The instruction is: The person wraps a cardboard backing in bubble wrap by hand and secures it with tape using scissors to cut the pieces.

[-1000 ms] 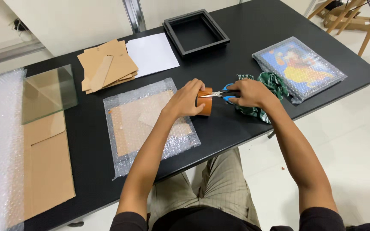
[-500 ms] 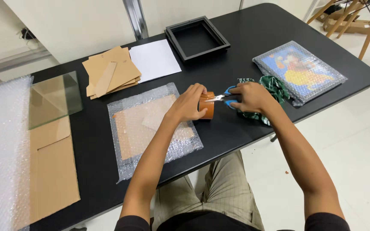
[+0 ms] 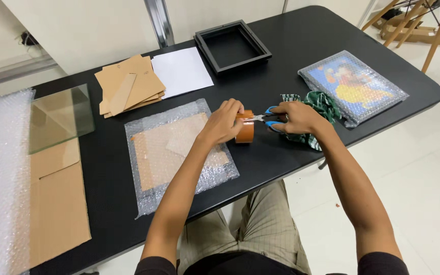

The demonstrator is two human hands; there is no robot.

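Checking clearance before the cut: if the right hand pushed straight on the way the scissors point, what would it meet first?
The right hand points its scissors leftward at the brown tape roll, held by the left hand. The tips look already at the roll, so tape first; depth unclear.

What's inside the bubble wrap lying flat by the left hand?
Inside the bubble wrap sheet shows a brown flat board, with a paler square patch over its upper right. The left hand, holding the tape roll, covers the corner there; anything beneath the board is hidden.
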